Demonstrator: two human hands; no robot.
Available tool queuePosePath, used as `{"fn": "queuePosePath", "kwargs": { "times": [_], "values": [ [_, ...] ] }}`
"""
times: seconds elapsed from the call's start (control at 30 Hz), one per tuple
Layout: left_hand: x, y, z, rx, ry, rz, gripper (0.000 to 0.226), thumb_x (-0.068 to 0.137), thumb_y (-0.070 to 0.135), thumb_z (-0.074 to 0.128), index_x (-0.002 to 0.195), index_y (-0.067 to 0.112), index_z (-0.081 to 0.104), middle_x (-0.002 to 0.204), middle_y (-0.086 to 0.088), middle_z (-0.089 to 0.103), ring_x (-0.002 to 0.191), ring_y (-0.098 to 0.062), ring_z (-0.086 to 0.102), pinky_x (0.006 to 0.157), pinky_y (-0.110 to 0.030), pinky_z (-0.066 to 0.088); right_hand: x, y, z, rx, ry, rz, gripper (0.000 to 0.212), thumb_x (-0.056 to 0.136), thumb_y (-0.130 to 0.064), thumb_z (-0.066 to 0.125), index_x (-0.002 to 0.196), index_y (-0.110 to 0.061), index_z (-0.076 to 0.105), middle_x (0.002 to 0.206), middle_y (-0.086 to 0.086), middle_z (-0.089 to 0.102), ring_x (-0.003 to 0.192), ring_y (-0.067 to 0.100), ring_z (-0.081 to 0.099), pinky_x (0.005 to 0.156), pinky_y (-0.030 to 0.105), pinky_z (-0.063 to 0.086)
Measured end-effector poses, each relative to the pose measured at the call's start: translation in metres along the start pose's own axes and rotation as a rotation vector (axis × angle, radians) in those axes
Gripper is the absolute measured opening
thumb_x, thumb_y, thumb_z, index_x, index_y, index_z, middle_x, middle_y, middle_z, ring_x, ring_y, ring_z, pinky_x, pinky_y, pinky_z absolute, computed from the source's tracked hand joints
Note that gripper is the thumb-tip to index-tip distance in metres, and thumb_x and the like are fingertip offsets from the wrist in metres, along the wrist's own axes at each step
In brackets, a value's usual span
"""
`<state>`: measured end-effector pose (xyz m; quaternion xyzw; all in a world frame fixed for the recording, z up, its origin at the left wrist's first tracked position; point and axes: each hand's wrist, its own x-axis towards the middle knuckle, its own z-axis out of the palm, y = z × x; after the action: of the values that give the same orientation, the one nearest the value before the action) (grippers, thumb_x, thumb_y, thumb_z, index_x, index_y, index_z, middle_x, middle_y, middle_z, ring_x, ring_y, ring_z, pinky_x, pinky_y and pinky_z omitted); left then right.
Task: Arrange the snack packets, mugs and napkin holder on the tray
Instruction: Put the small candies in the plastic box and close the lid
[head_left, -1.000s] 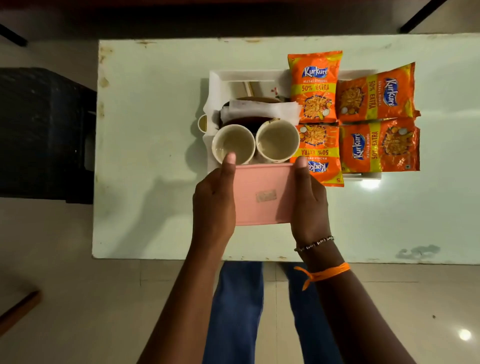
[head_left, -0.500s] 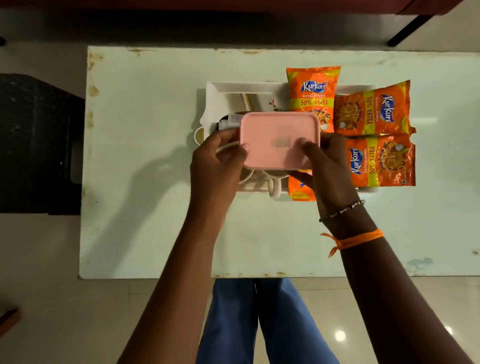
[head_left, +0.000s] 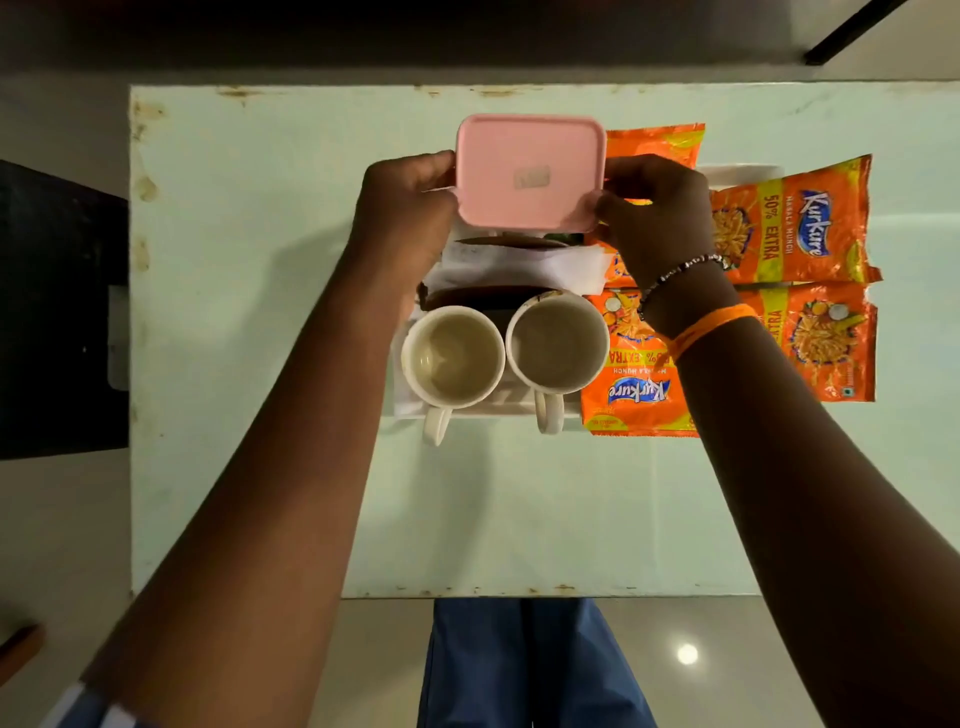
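- Two white mugs (head_left: 504, 353) stand side by side at the tray's (head_left: 743, 174) near edge; the napkin holder (head_left: 519, 270) sits just behind them, and orange snack packets (head_left: 789, 223) cover the tray's right side.
- The left hand (head_left: 405, 213) and right hand (head_left: 657, 213) grip a pink box (head_left: 530, 174) by its ends, arms outstretched.
- Half a second ago the box was over the mugs; now it is over the tray's far edge.

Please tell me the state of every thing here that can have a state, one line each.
pink box: lid on, held by both hands
left mug: upright, empty
right mug: upright, empty
snack packets: sealed, lying flat
left hand: gripping the box
right hand: gripping the box
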<state>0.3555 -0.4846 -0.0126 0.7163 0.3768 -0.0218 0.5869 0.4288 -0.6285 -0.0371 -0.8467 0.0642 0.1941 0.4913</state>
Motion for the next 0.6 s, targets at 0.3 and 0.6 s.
{"fn": "queuePosePath", "kwargs": {
  "times": [0.3,0.6],
  "values": [
    [0.024,-0.018,0.009,0.132,-0.077,0.003,0.043,0.087,-0.002,0.042,0.119,0.017,0.062,0.102,0.008,0.064,0.088,-0.003,0.058,0.057,0.002,0.041,0.023,0.018,0.013,-0.241,-0.056,-0.045,0.032,0.079,0.000,0.056,0.108,-0.007,0.068,0.109,0.013,0.070,0.102,0.021,0.063,0.089,0.026,0.049],
    [0.029,-0.025,0.010,0.179,-0.085,-0.032,0.040,0.089,0.003,0.044,0.122,0.017,0.059,0.122,0.001,0.065,0.109,-0.009,0.057,0.063,-0.002,0.039,0.025,0.023,0.020,-0.368,-0.058,-0.085,0.036,0.082,0.000,0.050,0.113,-0.011,0.066,0.113,0.014,0.069,0.108,0.026,0.061,0.085,0.023,0.045]
  ]
}}
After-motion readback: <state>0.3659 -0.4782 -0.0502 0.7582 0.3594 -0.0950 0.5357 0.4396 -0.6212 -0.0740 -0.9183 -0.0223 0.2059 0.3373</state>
